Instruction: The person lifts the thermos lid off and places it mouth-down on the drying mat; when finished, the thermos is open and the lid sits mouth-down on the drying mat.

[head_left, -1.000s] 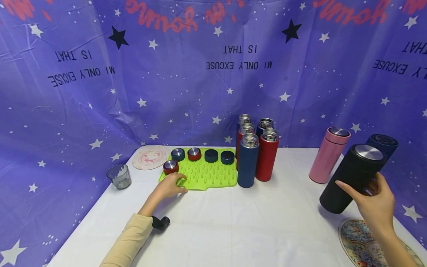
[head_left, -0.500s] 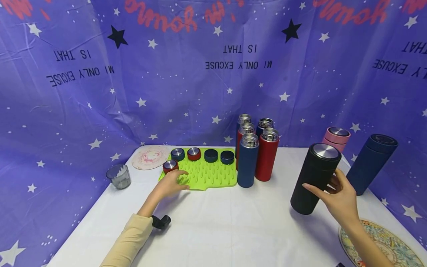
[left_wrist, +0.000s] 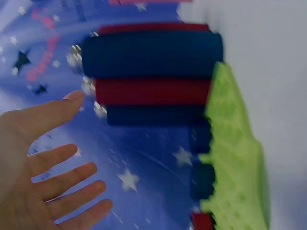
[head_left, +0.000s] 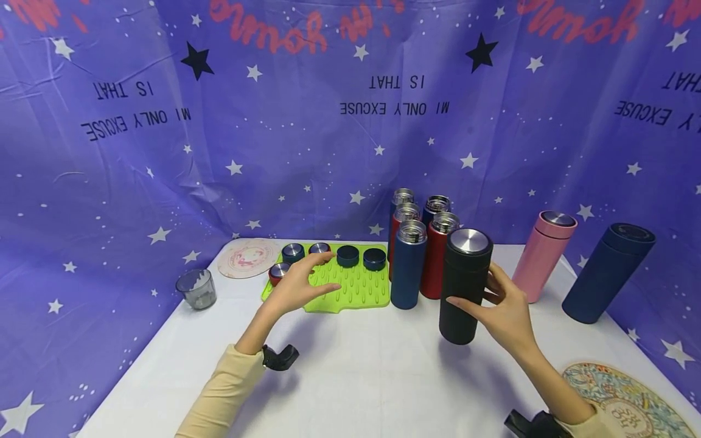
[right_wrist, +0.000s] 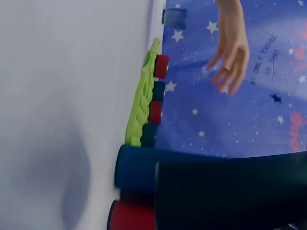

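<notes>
My right hand [head_left: 506, 313] grips a black thermos bottle [head_left: 462, 304] with a silver-topped lid, holding it above the white table. The bottle's dark side [right_wrist: 230, 191] fills the lower right of the right wrist view. My left hand [head_left: 301, 285] hangs over the green mat [head_left: 350, 292], thumb and fingers spread, holding nothing; the left wrist view shows the same spread hand [left_wrist: 48, 167]. Several bottle lids stand on the mat, among them a dark lid [head_left: 375, 260] and a red lid [head_left: 278, 272] partly behind the hand. Beside the mat stand uncapped bottles, with a blue bottle [head_left: 406, 267] in front.
A lidded pink bottle [head_left: 544, 255] and a lidded navy bottle [head_left: 608, 274] stand at the right. A patterned round mat [head_left: 624, 389] lies front right. At the left are a clear grey cup [head_left: 197, 289] and a pale round mat [head_left: 248, 258]. A purple curtain [head_left: 328, 134] hangs behind.
My right hand has carried the black thermos bottle leftward from beside the navy bottle to near the uncapped bottles. My left hand has lifted and moved right, its fingers spreading wider.
</notes>
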`<state>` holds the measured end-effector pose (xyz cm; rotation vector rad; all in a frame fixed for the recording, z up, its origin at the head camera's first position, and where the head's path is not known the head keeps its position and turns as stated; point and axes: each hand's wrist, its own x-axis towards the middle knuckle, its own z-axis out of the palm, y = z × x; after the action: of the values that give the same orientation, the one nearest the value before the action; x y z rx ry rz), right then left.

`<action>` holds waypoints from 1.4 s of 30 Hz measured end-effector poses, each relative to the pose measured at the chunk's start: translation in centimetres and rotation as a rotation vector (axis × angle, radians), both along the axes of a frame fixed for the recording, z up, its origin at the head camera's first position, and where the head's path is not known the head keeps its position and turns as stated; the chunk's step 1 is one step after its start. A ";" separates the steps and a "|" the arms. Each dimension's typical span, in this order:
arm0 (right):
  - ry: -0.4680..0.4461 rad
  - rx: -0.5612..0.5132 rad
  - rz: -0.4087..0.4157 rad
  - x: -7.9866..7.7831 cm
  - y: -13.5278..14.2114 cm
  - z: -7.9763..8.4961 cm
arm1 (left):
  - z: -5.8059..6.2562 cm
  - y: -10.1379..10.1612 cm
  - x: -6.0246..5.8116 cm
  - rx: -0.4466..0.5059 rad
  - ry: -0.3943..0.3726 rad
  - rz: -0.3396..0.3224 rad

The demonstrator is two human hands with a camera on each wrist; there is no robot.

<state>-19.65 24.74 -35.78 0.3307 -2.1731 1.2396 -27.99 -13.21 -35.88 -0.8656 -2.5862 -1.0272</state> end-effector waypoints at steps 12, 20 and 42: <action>0.029 0.092 0.202 -1.3 -4.3 1.0 | 3.6 4.5 1.8 0.191 0.046 -0.196; 0.001 0.195 0.291 -1.8 -6.3 1.4 | 5.3 5.3 3.1 0.297 0.031 -0.328; 0.046 0.534 0.242 -1.3 -6.8 0.9 | 4.5 5.4 3.3 0.208 0.039 -0.513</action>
<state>-20.91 17.93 -34.89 0.8516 -2.4510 0.7337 -24.68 -7.84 -31.40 -1.5128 -2.2153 -1.3572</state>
